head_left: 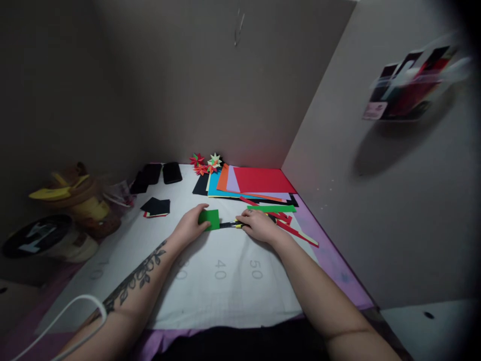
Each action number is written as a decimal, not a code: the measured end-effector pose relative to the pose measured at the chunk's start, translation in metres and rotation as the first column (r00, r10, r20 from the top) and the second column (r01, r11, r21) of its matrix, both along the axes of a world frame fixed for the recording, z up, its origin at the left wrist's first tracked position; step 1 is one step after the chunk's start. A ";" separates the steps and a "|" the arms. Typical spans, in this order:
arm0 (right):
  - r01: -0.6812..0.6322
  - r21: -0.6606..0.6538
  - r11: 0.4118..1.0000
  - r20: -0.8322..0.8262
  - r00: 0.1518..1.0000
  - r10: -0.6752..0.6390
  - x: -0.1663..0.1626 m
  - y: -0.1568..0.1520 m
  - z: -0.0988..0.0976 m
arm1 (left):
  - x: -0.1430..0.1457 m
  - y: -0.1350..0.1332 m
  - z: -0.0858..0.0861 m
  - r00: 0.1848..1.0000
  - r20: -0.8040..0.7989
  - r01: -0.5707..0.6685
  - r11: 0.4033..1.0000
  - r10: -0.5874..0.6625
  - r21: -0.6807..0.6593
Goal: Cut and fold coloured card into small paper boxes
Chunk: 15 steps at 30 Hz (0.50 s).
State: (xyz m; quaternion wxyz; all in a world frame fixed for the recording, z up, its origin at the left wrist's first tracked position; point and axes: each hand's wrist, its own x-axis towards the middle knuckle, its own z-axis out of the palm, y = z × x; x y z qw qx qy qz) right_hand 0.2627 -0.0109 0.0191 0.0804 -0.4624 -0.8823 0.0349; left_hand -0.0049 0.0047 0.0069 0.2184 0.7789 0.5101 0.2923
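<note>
Left hand (191,224) is spreading thumb and forefinger around the left side of a green square (212,219), thumb lapping over it — can't tell if the hidden fingers are pinching it. The square's lying flat on the white mat (225,301). Right hand (257,224) is curling closed around a black-and-yellow cutting tool (238,225), its blade pointing at the square's right edge. Red strips (300,233) are lying just beyond that hand.
</note>
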 end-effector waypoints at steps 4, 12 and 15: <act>-0.014 0.014 1.000 0.013 1.000 0.014 0.000 0.000 0.000 | -0.001 0.012 -0.006 0.993 -0.112 0.062 0.977 -0.039 0.206; -0.006 0.005 1.000 0.036 0.999 0.006 -0.001 -0.001 0.005 | -0.001 0.003 -0.001 0.889 -0.177 0.437 0.898 -0.422 0.052; -0.008 0.006 1.000 0.039 0.999 0.008 -0.002 -0.002 0.005 | 0.004 0.002 -0.006 0.932 -0.169 0.335 0.941 -0.322 0.056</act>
